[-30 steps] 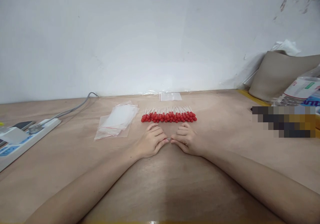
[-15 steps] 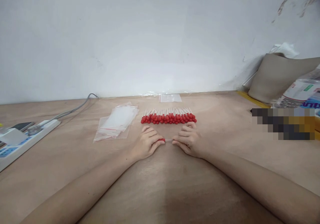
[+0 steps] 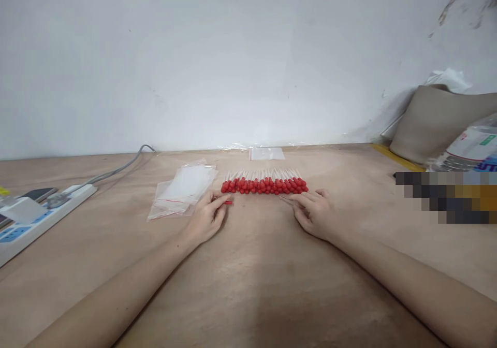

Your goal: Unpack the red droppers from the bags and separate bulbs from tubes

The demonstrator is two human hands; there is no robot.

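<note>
A row of several small clear droppers with red bulbs (image 3: 264, 184) lies on the wooden table (image 3: 256, 275). My left hand (image 3: 206, 214) rests just in front of the row's left end, fingers pinched on a small red bulb (image 3: 228, 202). My right hand (image 3: 315, 212) rests in front of the row's right end. Its fingertips pinch a thin clear tube (image 3: 287, 200) that points left. The two hands are well apart, with bare table between them.
A stack of clear zip bags (image 3: 181, 188) lies left of the row, and a single bag (image 3: 266, 153) lies by the wall. At far left are a power strip (image 3: 39, 214) with its cable and a phone (image 3: 35, 194). A brown bag (image 3: 440, 115) and plastic bottle (image 3: 471, 145) stand at right.
My hands were together in the middle, both holding one dropper. They have moved apart and forward, the left with the red bulb and the right with the clear tube.
</note>
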